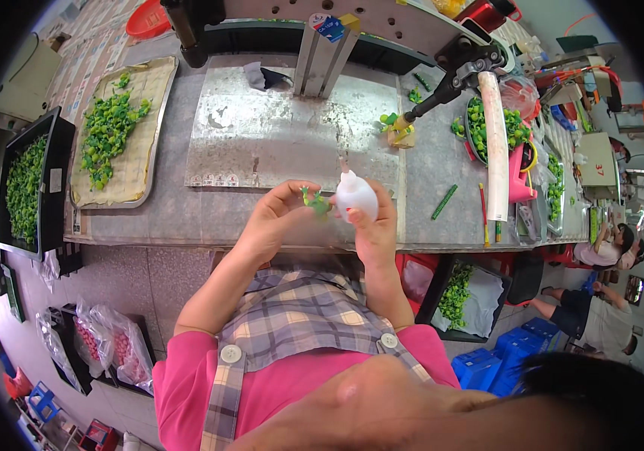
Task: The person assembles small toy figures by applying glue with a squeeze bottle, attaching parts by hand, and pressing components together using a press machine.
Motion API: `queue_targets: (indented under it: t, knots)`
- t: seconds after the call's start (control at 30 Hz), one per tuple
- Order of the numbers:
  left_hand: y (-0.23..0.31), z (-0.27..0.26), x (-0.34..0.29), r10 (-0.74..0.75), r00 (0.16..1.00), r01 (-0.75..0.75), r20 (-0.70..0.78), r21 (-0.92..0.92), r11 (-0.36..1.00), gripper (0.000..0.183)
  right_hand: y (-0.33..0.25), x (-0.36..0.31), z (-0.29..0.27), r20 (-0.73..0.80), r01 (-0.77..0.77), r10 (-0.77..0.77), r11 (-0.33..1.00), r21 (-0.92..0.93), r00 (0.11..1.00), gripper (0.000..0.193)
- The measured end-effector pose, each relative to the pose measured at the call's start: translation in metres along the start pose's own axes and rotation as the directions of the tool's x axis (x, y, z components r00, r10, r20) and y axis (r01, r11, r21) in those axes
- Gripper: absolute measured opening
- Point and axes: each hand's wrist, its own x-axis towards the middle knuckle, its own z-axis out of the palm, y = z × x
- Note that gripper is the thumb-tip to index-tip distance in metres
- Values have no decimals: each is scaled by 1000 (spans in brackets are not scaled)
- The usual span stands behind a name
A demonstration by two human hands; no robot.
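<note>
Between thumb and fingers, my left hand (pixel 271 220) pinches a small green figure (pixel 315 201) with a yellowish-green top. Close beside it, my right hand (pixel 378 229) is wrapped round a white squeeze bottle (pixel 357 197), whose narrow nozzle points up and away from me. Both hands are above the near edge of the workbench, in front of a worn metal plate (pixel 262 128). The figure's lower part is slightly blurred.
At left, a cloth-lined tray (pixel 119 192) bears many green pieces, beside a black crate (pixel 55 161) of more. A jointed black arm (pixel 438 94) and white tube (pixel 493 150) stand at right, near a filled bowl (pixel 476 143), a green stick (pixel 444 201) and a pencil (pixel 483 214).
</note>
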Motion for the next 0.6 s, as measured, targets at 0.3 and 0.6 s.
queue_targets:
  t: [0.3, 0.6]
  knots:
    - [-2, -3, 0, 194, 976, -195, -99, 3, 981, 22, -37, -3, -11, -241, 309, -387, 901, -304, 890, 47]
    - [-11, -11, 3, 373, 924, -359, -85, 148, 922, 24, -39, -4, -4, -46, 506, -620, 678, -534, 783, 47]
